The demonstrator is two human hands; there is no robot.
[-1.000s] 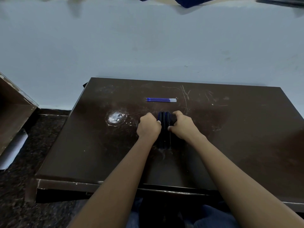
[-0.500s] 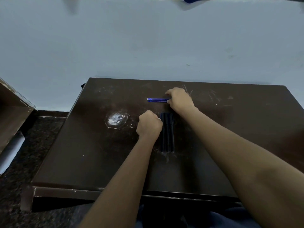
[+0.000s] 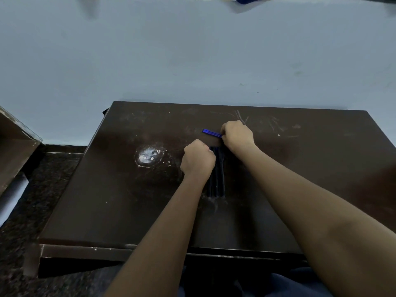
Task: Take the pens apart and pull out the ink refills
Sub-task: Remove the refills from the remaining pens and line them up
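Note:
Three dark pen barrels (image 3: 216, 179) lie side by side, pointing away from me, at the middle of the dark brown table (image 3: 111, 189). My left hand (image 3: 198, 159) is a closed fist resting against their left side near the far ends. Just beyond them, thin blue ink refills (image 3: 211, 132) stick out to the left from my right hand (image 3: 237, 135), which is closed on their right ends. The refills are tilted, their left tips higher in the view. How many refills are in the bundle is hard to tell.
A whitish scuffed patch (image 3: 147, 156) marks the table left of my left hand. The table stands against a pale blue wall (image 3: 192, 50). A brown box (image 3: 15, 144) and a white roll (image 3: 10, 196) sit on the dark speckled floor at the left.
My right hand left the pen barrels, reached back to the blue refills and closed on them; they now tilt instead of lying level. My left fist stayed beside the barrels.

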